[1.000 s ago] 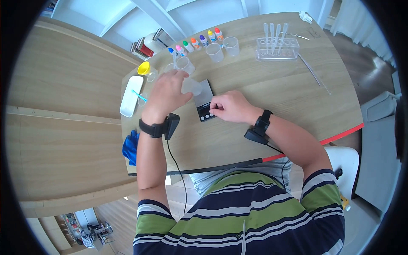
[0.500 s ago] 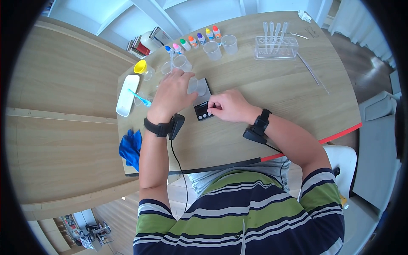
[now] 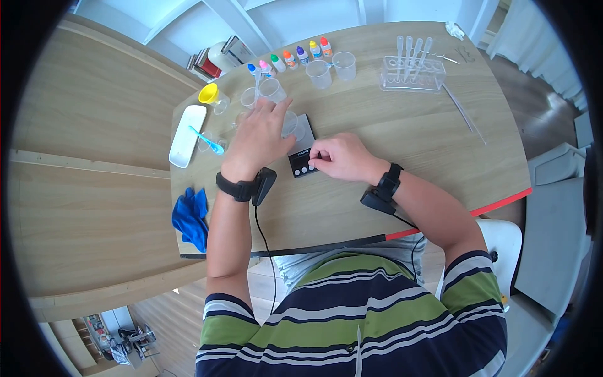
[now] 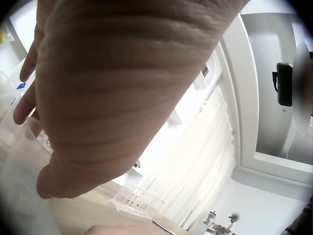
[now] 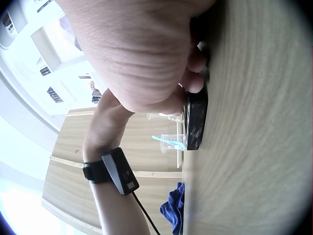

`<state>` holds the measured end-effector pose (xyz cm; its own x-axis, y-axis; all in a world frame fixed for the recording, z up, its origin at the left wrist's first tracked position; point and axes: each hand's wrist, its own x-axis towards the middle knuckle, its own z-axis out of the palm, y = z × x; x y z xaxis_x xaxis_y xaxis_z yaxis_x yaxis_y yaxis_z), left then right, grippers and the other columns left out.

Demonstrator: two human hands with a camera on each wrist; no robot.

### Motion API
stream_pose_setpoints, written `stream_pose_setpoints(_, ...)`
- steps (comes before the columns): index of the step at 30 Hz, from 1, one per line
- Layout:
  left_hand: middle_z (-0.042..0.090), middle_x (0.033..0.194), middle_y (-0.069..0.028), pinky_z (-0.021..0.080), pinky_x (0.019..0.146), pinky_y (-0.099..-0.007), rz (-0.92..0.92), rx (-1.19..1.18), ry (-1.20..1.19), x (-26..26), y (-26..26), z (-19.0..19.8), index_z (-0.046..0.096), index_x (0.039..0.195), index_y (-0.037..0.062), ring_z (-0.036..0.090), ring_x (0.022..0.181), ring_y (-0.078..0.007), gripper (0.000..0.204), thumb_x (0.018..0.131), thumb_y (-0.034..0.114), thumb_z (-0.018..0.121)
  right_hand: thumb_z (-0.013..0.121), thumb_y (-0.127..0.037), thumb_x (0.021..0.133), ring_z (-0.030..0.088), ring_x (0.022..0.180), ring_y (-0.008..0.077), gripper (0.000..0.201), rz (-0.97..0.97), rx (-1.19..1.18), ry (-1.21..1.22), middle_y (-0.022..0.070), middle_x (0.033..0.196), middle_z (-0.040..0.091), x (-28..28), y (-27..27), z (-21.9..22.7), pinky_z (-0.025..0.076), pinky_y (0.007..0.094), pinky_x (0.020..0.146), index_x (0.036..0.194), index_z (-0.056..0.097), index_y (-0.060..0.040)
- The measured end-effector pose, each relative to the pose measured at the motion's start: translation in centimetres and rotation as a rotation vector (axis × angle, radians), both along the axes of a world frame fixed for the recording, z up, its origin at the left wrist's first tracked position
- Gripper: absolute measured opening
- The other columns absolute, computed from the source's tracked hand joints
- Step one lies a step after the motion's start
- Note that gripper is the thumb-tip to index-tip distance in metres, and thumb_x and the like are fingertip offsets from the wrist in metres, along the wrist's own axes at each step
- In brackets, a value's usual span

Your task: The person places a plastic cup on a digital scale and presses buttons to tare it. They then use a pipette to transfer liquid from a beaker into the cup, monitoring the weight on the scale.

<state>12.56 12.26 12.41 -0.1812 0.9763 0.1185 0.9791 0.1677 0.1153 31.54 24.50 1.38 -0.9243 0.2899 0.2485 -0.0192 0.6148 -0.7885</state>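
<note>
A black and silver digital scale [image 3: 303, 163] lies on the table, with a clear plastic cup [image 3: 289, 122] standing on its silver plate. My left hand [image 3: 256, 143] is beside that cup, fingers stretched out past its left side and thumb near its front. In the left wrist view the cup [image 4: 22, 169] shows between thumb and fingers. My right hand [image 3: 344, 157] holds the scale at its front right corner beside the row of buttons. In the right wrist view its curled fingertips lie along the scale's dark edge [image 5: 197, 125].
More clear cups [image 3: 319, 75] and several color bottles [image 3: 289, 60] line the back. At the right are a rack [image 3: 411, 78] with pipettes and a thin rod [image 3: 460, 105]. A white tray [image 3: 186, 141], blue spoon [image 3: 210, 143], yellow-topped cup [image 3: 210, 94] and blue cloth [image 3: 190, 217] are at the left.
The cup has come from the scale's left side to sit on its plate, and my left fingers have straightened away from it. My right hand stays at the scale.
</note>
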Motion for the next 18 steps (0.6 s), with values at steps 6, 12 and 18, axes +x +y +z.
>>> stream_pose_setpoints(6, 0.065, 0.150, -0.0223, 0.051, 0.116, -0.0467, 0.073, 0.268, -0.205, 0.6, -1.8, -1.5, 0.054, 0.159, 0.0042, 0.062, 0.140, -0.0407, 0.078, 0.091, 0.028, 0.087, 0.083, -0.023, 0.092, 0.073, 0.068, 0.0269, 0.012, 0.003, -0.006, -0.024, 0.0059, 0.076, 0.076, 0.0, 0.0, -0.1, 0.054, 0.0419, 0.063, 0.094, 0.079, -0.0120)
stream_pose_setpoints(12, 0.069, 0.144, -0.0237, 0.049, 0.115, -0.0426, 0.345, 0.561, -0.780, -1.1, -5.9, -10.0, 0.058, 0.152, -0.0054, 0.065, 0.139, -0.0358, 0.064, 0.102, 0.028, 0.079, 0.084, -0.021, 0.092, 0.069, 0.063, 0.0247, 0.011, 0.003, 0.008, 0.009, 0.0046, 0.070, 0.072, -0.1, 0.0, -0.4, 0.051, 0.0409, 0.059, 0.094, 0.079, -0.0122)
stream_pose_setpoints(18, 0.054, 0.162, -0.0292, 0.038, 0.129, -0.0504, 0.264, 0.198, -0.562, -1.4, -6.8, -9.8, 0.059, 0.154, -0.0050, 0.046, 0.158, -0.0429, 0.078, 0.096, 0.040, 0.086, 0.085, -0.019, 0.092, 0.065, 0.058, 0.0228, 0.011, 0.001, 0.000, -0.003, 0.0049, 0.067, 0.069, -0.1, -0.1, 0.0, 0.048, 0.0388, 0.056, 0.094, 0.078, -0.0110)
